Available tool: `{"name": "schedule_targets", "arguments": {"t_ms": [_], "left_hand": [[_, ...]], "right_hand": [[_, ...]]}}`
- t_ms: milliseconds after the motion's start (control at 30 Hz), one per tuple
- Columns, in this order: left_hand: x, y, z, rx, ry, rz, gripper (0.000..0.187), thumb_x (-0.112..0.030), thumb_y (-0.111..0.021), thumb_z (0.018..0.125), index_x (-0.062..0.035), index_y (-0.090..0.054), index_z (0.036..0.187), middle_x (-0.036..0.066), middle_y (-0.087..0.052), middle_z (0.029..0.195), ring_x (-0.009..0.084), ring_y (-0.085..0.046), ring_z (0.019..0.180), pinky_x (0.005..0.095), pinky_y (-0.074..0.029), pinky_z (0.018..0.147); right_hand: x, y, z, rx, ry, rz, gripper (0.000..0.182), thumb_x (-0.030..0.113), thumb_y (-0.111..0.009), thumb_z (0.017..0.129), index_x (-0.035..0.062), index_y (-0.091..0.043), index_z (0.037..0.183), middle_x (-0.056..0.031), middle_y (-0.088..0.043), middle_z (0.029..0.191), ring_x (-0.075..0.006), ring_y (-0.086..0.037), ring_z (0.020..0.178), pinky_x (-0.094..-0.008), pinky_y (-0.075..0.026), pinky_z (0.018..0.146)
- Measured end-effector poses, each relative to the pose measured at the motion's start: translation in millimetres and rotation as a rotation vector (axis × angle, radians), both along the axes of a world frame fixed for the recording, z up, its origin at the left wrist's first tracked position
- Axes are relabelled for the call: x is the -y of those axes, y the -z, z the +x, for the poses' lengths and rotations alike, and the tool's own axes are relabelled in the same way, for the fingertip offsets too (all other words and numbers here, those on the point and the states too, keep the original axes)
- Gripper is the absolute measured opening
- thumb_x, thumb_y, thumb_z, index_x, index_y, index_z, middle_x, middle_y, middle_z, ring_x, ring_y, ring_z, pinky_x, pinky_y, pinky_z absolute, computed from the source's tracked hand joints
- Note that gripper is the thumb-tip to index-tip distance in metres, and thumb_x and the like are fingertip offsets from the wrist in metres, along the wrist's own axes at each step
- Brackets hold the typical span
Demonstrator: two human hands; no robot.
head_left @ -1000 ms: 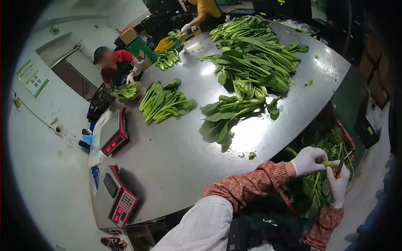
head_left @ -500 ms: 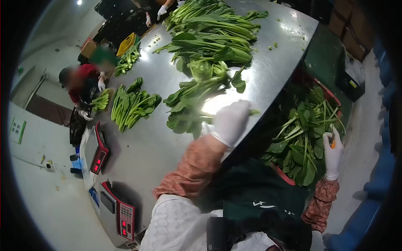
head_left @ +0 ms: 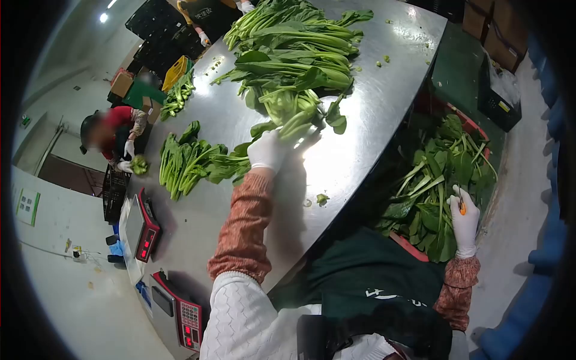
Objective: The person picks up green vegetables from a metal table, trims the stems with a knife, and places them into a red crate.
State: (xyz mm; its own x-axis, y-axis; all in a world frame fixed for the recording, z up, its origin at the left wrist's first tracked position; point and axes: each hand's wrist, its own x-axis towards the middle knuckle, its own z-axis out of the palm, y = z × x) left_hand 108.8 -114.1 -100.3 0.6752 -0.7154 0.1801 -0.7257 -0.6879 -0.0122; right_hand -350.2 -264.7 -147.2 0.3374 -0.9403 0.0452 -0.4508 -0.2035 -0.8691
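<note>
My left hand (head_left: 267,151), in a white glove, is closed around a bunch of leafy greens (head_left: 231,167) just above the metal table. Its leaves hang to the left, and pale stems show past my fingers. Beyond it lies a large pile of the same greens (head_left: 294,54). To its left is a smaller heap of greens (head_left: 186,159). My right hand (head_left: 465,222), also gloved, is closed on a small orange-handled knife (head_left: 462,207), its blade hard to make out. That hand is beside a red-rimmed tub (head_left: 477,125) full of loose leaves (head_left: 435,186).
Two red scales (head_left: 147,231) (head_left: 187,315) stand along the table's left side. A co-worker (head_left: 117,135) handles greens at the far left; another person (head_left: 207,15) is at the far end. A green scrap (head_left: 323,198) lies near the table edge (head_left: 360,191).
My left hand has moved left and farther over the table with greens in it. A green scrap now shows where it was. My right hand has shifted slightly left, still holding the knife.
</note>
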Motion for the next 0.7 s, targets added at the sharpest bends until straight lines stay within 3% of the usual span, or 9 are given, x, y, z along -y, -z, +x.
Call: {"name": "schedule_targets", "arguments": {"t_ms": [133,233,267,433,500,533,700], "left_hand": [[-17,-20,-16,0.102,0.137,-0.055,0.022,-0.026,-0.067,0.078,-0.0138,-0.063,0.096,0.008,-0.065,0.088,0.0313,-0.066,0.073,0.0429,-0.051,0.062],[-25,-32,-26,0.191,0.203,-0.055,0.038,-0.046,-0.06,0.085,-0.0094,-0.065,0.078,0.012,-0.065,0.076,0.0332,-0.066,0.067,0.0432,-0.051,0.059],[-28,-35,-27,0.174,0.158,-0.013,0.024,-0.022,-0.068,0.074,-0.0147,-0.065,0.097,0.007,-0.065,0.086,0.0306,-0.065,0.07,0.0404,-0.051,0.06],[-59,-60,-45,0.169,0.215,-0.167,0.024,-0.019,-0.071,0.074,-0.0135,-0.066,0.097,0.006,-0.064,0.083,0.0281,-0.065,0.07,0.0362,-0.052,0.061],[-66,-68,-54,0.1,0.25,-0.287,0.027,-0.018,-0.073,0.073,-0.0126,-0.067,0.099,0.006,-0.065,0.083,0.0278,-0.065,0.07,0.0345,-0.052,0.061],[-67,-68,-54,0.162,0.311,-0.34,0.027,-0.028,-0.076,0.074,-0.0139,-0.066,0.094,0.004,-0.064,0.079,0.0255,-0.064,0.063,0.0343,-0.05,0.055],[-52,-66,-64,0.238,0.435,-0.382,0.025,-0.017,-0.072,0.073,-0.0126,-0.064,0.097,0.005,-0.063,0.08,0.0248,-0.063,0.066,0.0339,-0.05,0.056]], "right_hand": [[-3,15,6,0.056,-0.019,-0.005,0.027,0.005,-0.06,0.092,-0.0026,-0.062,0.118,-0.006,-0.067,0.085,-0.0074,-0.058,0.074,-0.0232,-0.048,0.069],[-9,6,19,0.056,-0.064,0.009,0.026,0.005,-0.061,0.092,-0.0027,-0.063,0.117,-0.005,-0.066,0.082,-0.0073,-0.059,0.073,-0.0231,-0.048,0.068],[-11,3,23,0.059,-0.078,0.015,0.026,0.005,-0.061,0.092,-0.0027,-0.063,0.117,-0.0049,-0.066,0.081,-0.0074,-0.059,0.073,-0.0231,-0.048,0.067],[-15,-2,32,0.061,-0.141,0.004,0.025,0.005,-0.061,0.092,-0.0029,-0.063,0.116,-0.0049,-0.065,0.08,-0.0074,-0.06,0.073,-0.0228,-0.048,0.068],[-19,-7,40,0.13,-0.164,0.121,0.026,0.004,-0.06,0.092,-0.0029,-0.062,0.117,-0.0055,-0.066,0.081,-0.008,-0.062,0.076,-0.0227,-0.049,0.07],[-20,-9,46,0.16,-0.187,0.14,0.027,0.004,-0.059,0.092,-0.0029,-0.062,0.118,-0.0057,-0.067,0.082,-0.0081,-0.063,0.076,-0.0226,-0.049,0.07],[-29,-50,96,0.29,-0.358,0.084,0.028,0.003,-0.06,0.091,-0.003,-0.062,0.119,-0.0064,-0.067,0.082,-0.0078,-0.064,0.078,-0.0228,-0.05,0.071]]}}
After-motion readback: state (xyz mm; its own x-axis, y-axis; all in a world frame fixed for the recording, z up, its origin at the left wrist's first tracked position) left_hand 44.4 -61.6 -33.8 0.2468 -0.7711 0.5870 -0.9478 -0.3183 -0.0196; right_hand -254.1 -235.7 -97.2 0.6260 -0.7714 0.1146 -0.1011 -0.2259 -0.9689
